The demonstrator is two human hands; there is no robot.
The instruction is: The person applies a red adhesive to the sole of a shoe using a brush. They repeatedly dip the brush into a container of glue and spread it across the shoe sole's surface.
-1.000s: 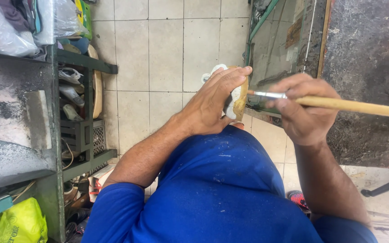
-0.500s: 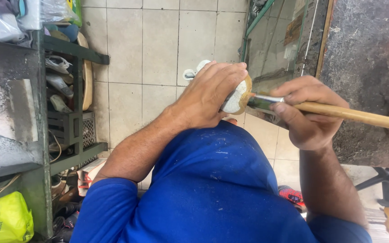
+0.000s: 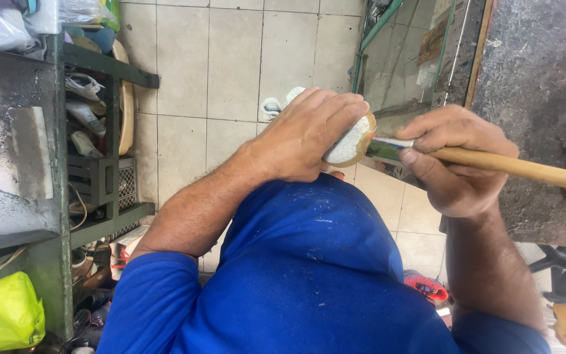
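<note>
Wooden brush handle (image 3: 512,167), clenched in the right hand (image 3: 456,164), runs leftward, its tip meeting the white shoe (image 3: 348,141) that the left hand (image 3: 309,134) clasps.

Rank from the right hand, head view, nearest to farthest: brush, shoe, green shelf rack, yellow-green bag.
From the right hand:
1. Brush, gripped in that hand, wooden handle running out to the right.
2. Shoe, just left of it at the brush tip, held in the left hand.
3. Green shelf rack, far left, against the tiled floor.
4. Yellow-green bag, bottom-left corner.
</note>
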